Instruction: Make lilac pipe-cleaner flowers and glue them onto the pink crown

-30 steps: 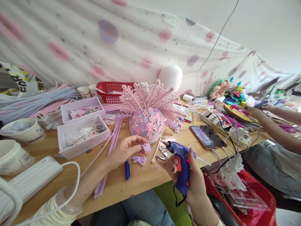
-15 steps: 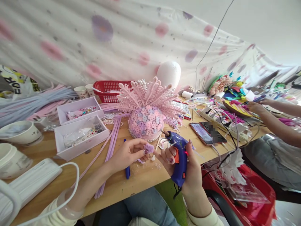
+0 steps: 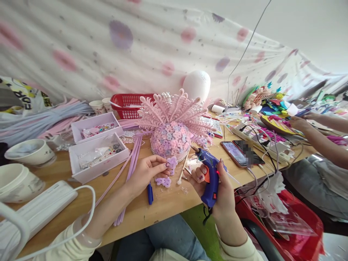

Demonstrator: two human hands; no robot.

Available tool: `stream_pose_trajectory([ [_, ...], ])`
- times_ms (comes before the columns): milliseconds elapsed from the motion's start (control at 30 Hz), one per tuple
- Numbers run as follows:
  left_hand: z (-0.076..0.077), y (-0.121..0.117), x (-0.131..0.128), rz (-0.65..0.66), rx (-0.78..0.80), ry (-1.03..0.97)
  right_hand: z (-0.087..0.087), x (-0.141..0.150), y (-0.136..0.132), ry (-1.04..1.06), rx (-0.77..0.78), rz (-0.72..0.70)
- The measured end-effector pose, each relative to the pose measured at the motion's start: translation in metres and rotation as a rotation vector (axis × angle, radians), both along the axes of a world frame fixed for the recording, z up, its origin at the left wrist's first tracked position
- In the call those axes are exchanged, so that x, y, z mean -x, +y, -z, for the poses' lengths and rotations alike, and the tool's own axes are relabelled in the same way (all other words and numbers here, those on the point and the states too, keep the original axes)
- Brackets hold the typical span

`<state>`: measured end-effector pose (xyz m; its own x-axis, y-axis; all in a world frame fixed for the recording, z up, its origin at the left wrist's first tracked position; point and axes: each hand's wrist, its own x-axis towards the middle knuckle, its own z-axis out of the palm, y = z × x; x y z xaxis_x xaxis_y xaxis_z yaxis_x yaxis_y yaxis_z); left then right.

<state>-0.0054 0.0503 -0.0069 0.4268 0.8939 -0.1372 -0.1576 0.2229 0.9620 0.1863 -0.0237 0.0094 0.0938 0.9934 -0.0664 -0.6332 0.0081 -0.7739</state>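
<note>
Between thumb and fingers, my left hand (image 3: 148,172) pinches a small lilac fuzzy flower (image 3: 172,164). Below it, more lilac flowers (image 3: 163,181) lie on the wooden table, beside a blue pen (image 3: 150,194). My right hand (image 3: 217,185) is wrapped round the handle of a blue glue gun (image 3: 210,177) with an orange trigger and a lit red light. Its nozzle points up and left. Just beyond both hands stands a headdress (image 3: 171,137), its dome covered in pink, lilac and blue flowers, with pink feather-like plumes fanned behind. A thin wooden stick (image 3: 183,166) lies in front of it.
Two white boxes (image 3: 99,159) of beads and lilac pipe cleaners (image 3: 132,174) lie to the left, with paper cups (image 3: 20,181). A red basket (image 3: 130,105) and a white foam head (image 3: 197,85) stand behind. Phones (image 3: 233,154) and cables lie right, near another person's arm (image 3: 320,139).
My left hand has turned the lilac flower so its face shows, apart from my right fingers now. The glue gun has shifted slightly right and down. The view has moved a little.
</note>
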Motion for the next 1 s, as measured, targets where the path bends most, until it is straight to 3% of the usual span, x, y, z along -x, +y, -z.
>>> stream_pose_trajectory([
  [233, -0.001, -0.001, 0.005, -0.055, -0.217, 0.091, 0.003, -0.011, -0.004, -0.279, 0.055, 0.098],
  [300, 0.001, -0.001, 0.014, -0.1, -0.458, 0.203, 0.004, -0.017, -0.008, -0.396, 0.076, 0.133],
  [433, 0.008, 0.004, 0.032, -0.083, -1.263, 0.563, 0.008, -0.027, -0.022, -0.618, 0.086, 0.283],
  [567, 0.01, 0.005, 0.036, -0.153, -1.681, 0.659, 0.011, -0.031, -0.032, -0.813, -0.042, 0.228],
  [633, 0.008, 0.002, 0.034, -0.186, -1.778, 0.67, 0.013, -0.03, -0.034, -0.879, -0.086, 0.178],
  [767, 0.005, -0.003, 0.03, -0.19, -1.746, 0.745, 0.016, -0.028, -0.032, -0.917, -0.103, 0.189],
  [1000, -0.003, -0.001, 0.029, -0.178, -1.837, 0.612, 0.013, -0.024, -0.03, -0.983, -0.118, 0.247],
])
